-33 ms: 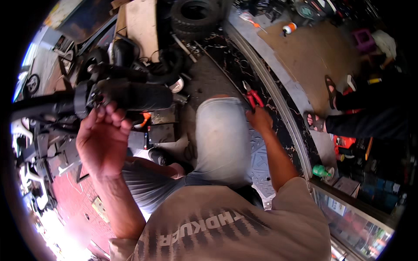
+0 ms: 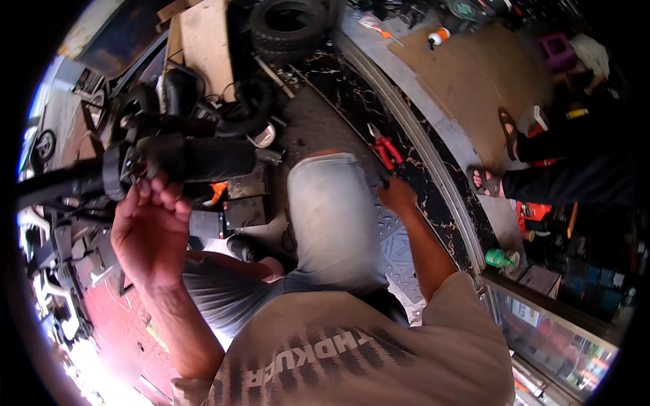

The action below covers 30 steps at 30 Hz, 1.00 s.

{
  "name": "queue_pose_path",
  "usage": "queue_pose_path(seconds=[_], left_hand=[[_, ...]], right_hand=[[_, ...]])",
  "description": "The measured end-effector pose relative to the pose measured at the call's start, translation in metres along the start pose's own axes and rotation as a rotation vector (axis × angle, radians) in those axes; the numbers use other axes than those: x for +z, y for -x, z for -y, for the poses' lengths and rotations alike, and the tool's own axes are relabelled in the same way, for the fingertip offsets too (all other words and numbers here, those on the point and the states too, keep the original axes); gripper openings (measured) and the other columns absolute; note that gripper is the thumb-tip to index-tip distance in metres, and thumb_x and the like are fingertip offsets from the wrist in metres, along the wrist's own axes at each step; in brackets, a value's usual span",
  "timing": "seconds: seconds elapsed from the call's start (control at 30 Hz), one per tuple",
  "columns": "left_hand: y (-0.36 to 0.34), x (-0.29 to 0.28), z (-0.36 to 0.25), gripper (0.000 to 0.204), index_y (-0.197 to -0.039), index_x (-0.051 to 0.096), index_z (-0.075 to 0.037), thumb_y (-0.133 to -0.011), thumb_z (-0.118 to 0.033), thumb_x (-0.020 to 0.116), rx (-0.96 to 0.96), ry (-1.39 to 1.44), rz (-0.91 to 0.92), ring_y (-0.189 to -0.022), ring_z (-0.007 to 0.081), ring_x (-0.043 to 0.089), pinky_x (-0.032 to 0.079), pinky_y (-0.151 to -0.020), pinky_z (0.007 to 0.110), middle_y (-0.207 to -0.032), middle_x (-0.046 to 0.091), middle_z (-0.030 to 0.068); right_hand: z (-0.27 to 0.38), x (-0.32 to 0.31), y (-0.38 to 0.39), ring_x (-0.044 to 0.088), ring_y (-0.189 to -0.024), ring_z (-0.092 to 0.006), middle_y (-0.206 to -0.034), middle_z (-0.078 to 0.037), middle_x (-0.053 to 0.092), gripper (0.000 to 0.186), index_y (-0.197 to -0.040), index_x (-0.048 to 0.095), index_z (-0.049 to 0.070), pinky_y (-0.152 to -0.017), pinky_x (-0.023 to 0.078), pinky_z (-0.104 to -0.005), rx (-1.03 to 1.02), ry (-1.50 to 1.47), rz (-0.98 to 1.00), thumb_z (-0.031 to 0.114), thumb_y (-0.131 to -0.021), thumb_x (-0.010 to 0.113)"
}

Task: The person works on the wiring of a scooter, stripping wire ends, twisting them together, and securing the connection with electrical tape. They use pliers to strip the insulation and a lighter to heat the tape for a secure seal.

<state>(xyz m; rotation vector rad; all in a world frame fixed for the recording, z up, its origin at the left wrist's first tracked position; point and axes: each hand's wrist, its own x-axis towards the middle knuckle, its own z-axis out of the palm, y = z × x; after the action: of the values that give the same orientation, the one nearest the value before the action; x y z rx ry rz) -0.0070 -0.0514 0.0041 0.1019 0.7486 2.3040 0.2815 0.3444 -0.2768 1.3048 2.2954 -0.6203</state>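
My left hand (image 2: 152, 230) is raised palm up, its fingers curled and pinched at a dark mechanical part (image 2: 132, 162) beside a black wheel (image 2: 223, 159). A small reddish bit shows at the fingertips; what they grip is too small to make out. Low on my right side, my right hand (image 2: 398, 197) is closed, with a dark end showing at its fingers. Just beyond it, red-handled pliers (image 2: 386, 150) lie on the black marbled ledge (image 2: 423, 162), apart from the hand.
Stacked tyres (image 2: 288, 27) and a pale board (image 2: 206, 51) stand ahead. A metal rail (image 2: 433, 152) runs along the ledge. To the right are another person's sandalled foot (image 2: 485, 183), a green bottle (image 2: 499, 258) and a glass case (image 2: 542, 325). Scooter parts (image 2: 61, 271) crowd the left.
My right hand has drawn back slightly from the pliers, which stay on the ledge. The whole view has shifted a little. My left hand keeps its place at the dark part.
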Motion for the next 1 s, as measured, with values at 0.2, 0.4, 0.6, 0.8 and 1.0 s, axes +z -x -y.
queue_pose_path(seconds=[0.2, 0.4, 0.6, 0.8, 1.0], left_hand=[[0.030, -0.008, 0.026, 0.016, -0.113, 0.064, -0.004, -0.110, -0.018, 0.070, -0.099, -0.250, -0.050, -0.096, 0.0235, 0.060, 0.062, -0.087, 0.044, -0.108, 0.060, 0.0112], [0.061, -0.075, 0.094, 0.019, -0.096, 0.069, -0.003, -0.105, -0.017, 0.078, -0.348, -0.641, -0.451, -0.075, 0.0213, 0.073, 0.064, -0.072, 0.036, -0.089, 0.073, 0.0106], [0.100, -0.193, 0.180, 0.030, -0.091, 0.071, -0.004, -0.106, -0.028, 0.081, -0.650, -0.772, -0.693, -0.066, 0.0136, 0.065, 0.052, -0.061, 0.031, -0.078, 0.070, 0.0047], [0.104, -0.212, 0.185, 0.037, -0.094, 0.078, 0.002, -0.104, -0.034, 0.079, -0.636, -0.995, -0.665, -0.071, 0.0183, 0.072, 0.056, -0.067, 0.036, -0.079, 0.077, 0.0094], [0.114, -0.205, 0.186, 0.039, -0.094, 0.078, 0.001, -0.103, -0.037, 0.077, -0.564, -1.071, -0.639, -0.072, 0.0186, 0.071, 0.056, -0.068, 0.037, -0.079, 0.076, 0.0084]], right_hand=[[-0.076, 0.120, 0.066, 0.076, -0.122, -0.0423, -0.121, -0.020, 0.080, 0.048, -0.121, 0.080, 0.010, -0.102, 0.061, -0.0540, 0.081, 0.020, 0.178, 0.051, -0.096, 0.079], [-0.079, 0.142, 0.024, 0.078, -0.112, -0.0370, -0.114, -0.015, 0.080, 0.031, -0.113, 0.081, 0.011, -0.096, 0.063, -0.0487, 0.001, -0.313, -0.102, 0.037, -0.097, 0.081], [-0.003, 0.167, -0.039, 0.076, -0.103, -0.0330, -0.106, -0.012, 0.078, 0.027, -0.111, 0.080, 0.012, -0.089, 0.062, -0.0458, -0.112, -0.186, 0.030, 0.037, -0.100, 0.079], [0.028, 0.217, -0.054, 0.075, -0.094, -0.0290, -0.098, -0.010, 0.077, 0.024, -0.110, 0.079, 0.013, -0.083, 0.061, -0.0428, -0.086, 0.044, 0.175, 0.036, -0.103, 0.077], [0.040, 0.213, -0.061, 0.073, -0.085, -0.0249, -0.090, -0.007, 0.075, 0.022, -0.109, 0.078, 0.013, -0.076, 0.060, -0.0399, -0.147, 0.029, 0.146, 0.035, -0.106, 0.075]])
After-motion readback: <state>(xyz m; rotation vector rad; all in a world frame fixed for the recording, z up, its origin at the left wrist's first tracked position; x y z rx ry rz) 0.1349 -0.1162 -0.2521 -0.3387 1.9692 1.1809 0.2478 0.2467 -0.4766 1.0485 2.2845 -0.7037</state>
